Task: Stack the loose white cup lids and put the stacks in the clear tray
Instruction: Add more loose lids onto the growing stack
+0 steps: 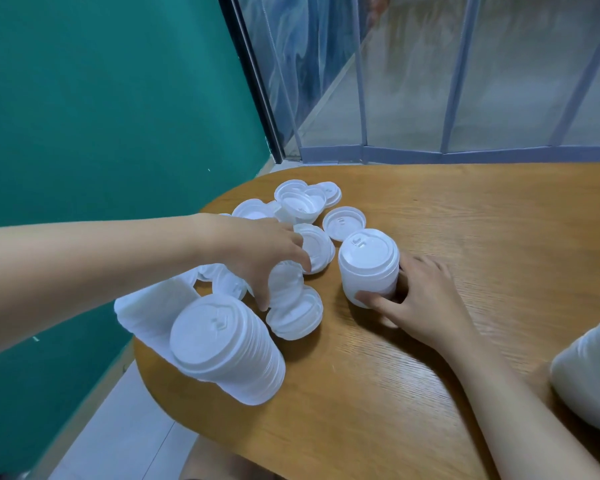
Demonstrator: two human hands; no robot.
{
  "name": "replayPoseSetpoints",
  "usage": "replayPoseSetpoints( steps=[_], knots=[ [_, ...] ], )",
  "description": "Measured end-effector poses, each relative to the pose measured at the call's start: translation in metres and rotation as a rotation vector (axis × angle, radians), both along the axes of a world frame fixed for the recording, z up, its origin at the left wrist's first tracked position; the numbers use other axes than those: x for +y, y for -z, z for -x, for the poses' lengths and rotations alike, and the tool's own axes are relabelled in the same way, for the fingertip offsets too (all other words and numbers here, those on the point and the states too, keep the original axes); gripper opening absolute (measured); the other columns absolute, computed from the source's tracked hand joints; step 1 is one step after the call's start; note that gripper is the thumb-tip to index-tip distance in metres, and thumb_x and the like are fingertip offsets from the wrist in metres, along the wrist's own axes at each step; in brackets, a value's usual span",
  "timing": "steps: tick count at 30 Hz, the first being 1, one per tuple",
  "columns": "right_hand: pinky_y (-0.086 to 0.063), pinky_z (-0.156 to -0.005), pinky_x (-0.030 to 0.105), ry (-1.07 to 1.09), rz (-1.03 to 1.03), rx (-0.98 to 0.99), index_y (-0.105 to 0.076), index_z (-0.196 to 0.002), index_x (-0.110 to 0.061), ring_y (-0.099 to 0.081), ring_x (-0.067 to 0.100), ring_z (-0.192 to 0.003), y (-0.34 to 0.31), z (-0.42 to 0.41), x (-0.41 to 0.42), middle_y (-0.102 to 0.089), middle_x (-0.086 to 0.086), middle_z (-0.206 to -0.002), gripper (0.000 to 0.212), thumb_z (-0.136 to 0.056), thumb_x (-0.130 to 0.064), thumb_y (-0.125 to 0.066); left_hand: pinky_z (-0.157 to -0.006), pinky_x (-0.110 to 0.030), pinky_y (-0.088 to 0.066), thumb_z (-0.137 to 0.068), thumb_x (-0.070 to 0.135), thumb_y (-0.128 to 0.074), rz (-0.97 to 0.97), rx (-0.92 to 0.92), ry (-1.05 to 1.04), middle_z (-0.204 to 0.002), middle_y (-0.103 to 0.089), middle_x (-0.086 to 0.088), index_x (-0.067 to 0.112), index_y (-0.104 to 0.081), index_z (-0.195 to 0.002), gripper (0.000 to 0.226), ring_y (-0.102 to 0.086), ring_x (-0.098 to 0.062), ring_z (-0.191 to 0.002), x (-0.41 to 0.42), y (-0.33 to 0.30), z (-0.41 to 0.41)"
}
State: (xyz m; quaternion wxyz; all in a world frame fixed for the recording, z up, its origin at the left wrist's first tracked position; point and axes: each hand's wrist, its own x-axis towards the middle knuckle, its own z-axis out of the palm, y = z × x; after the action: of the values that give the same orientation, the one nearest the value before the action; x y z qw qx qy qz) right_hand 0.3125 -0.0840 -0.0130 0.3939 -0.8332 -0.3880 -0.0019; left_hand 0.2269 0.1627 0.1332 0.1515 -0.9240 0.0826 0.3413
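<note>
Pinch one loose lid cleanly by its rim, lift it clear of its neighbours at your 10 o'clock, and seat it square on the short stack at 12 o'clock. Your left hand reaches in palm-down, fingers curled onto that lid; your right hand grips the stack's base. The clear tray isn't in view.

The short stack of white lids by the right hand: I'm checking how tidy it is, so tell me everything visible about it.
The short stack of white plastic cup lids stands upright on the oval wooden table, right of the loose lids. Its top lid faces up, showing a raised rim and a small embossed sip tab. The nested edges look evenly aligned, without lean. The right hand grips its lower part, thumb in front, fingers behind. The left hand does not touch it.
</note>
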Motion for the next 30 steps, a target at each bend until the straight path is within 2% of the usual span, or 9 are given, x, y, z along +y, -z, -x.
replayPoseSetpoints(
  steps=[4,7,12,14,18,23,27,30],
  knots=[
    [-0.025,-0.099,0.030,0.001,0.003,-0.001,-0.051,-0.117,-0.045,-0.042,0.004,-0.093,-0.001,0.000,0.000,-0.049,-0.038,-0.094,0.061,-0.069,-0.082,-0.058,-0.109,-0.032,-0.034,-0.075,0.063,-0.084,-0.015,-0.032,0.070,-0.139,-0.052,0.008,0.041,-0.043,-0.150,0.088,-0.041,-0.016,-0.127,0.003,0.006,0.002],
    [-0.024,-0.098,0.030,0.005,-0.002,-0.007,-0.050,-0.117,-0.045,-0.040,0.003,-0.092,-0.002,0.001,0.000,-0.048,-0.038,-0.093,0.061,-0.069,-0.082,-0.058,-0.111,-0.037,-0.037,-0.071,0.068,-0.084,-0.004,-0.040,0.042,-0.137,-0.054,0.011,0.043,-0.045,-0.145,0.088,-0.042,-0.016,-0.127,0.007,0.008,0.000],
    [-0.024,-0.099,0.029,0.009,0.005,-0.007,-0.056,-0.121,-0.039,-0.043,0.005,-0.093,-0.002,0.001,-0.001,-0.049,-0.038,-0.095,0.067,-0.069,-0.082,-0.058,-0.097,-0.033,-0.048,-0.068,0.063,-0.089,0.156,-0.110,-0.204,-0.135,-0.053,0.018,0.046,-0.044,-0.139,0.087,-0.049,-0.013,-0.122,0.004,-0.011,0.000],
    [-0.023,-0.099,0.028,0.006,0.004,-0.004,-0.055,-0.119,-0.041,-0.043,0.005,-0.093,-0.003,0.002,-0.001,-0.049,-0.038,-0.094,0.064,-0.069,-0.081,-0.058,-0.098,-0.033,-0.051,-0.067,0.061,-0.090,0.227,-0.161,-0.246,-0.130,-0.053,0.020,0.046,-0.045,-0.138,0.085,-0.053,-0.008,-0.118,0.003,-0.022,-0.001],
    [-0.024,-0.100,0.030,-0.004,-0.013,0.015,-0.044,-0.113,-0.051,-0.041,0.002,-0.094,-0.003,0.002,-0.001,-0.049,-0.039,-0.094,0.054,-0.070,-0.080,-0.060,-0.093,-0.026,-0.049,-0.070,0.059,-0.089,0.266,-0.193,-0.249,-0.126,-0.056,0.019,0.046,-0.050,-0.137,0.079,-0.056,-0.005,-0.117,0.004,-0.032,-0.002],
    [-0.025,-0.100,0.030,-0.005,-0.018,0.024,-0.044,-0.113,-0.052,-0.041,0.000,-0.093,-0.002,0.001,0.000,-0.051,-0.038,-0.095,0.054,-0.070,-0.080,-0.061,-0.086,-0.022,-0.042,-0.075,0.068,-0.080,0.275,-0.226,-0.273,-0.126,-0.054,0.022,0.045,-0.048,-0.141,0.076,-0.056,-0.004,-0.119,0.006,-0.026,0.001],
    [-0.029,-0.101,0.033,-0.008,-0.008,0.025,-0.043,-0.113,-0.054,-0.041,0.001,-0.092,-0.001,0.001,0.000,-0.050,-0.038,-0.094,0.053,-0.071,-0.080,-0.062,-0.093,-0.025,-0.049,-0.077,0.064,-0.080,0.370,-0.338,-0.292,-0.131,-0.057,0.018,0.039,-0.049,-0.139,0.073,-0.058,-0.004,-0.117,0.002,-0.029,-0.001],
    [-0.029,-0.098,0.032,-0.001,-0.015,0.012,-0.041,-0.111,-0.056,-0.041,0.002,-0.092,-0.001,0.001,0.000,-0.046,-0.040,-0.092,0.051,-0.071,-0.078,-0.064,-0.101,-0.029,-0.052,-0.070,0.054,-0.089,0.544,-0.496,-0.347,-0.125,-0.058,0.017,0.033,-0.050,-0.124,0.071,-0.059,-0.003,-0.114,0.000,-0.031,-0.003]
  ],
)
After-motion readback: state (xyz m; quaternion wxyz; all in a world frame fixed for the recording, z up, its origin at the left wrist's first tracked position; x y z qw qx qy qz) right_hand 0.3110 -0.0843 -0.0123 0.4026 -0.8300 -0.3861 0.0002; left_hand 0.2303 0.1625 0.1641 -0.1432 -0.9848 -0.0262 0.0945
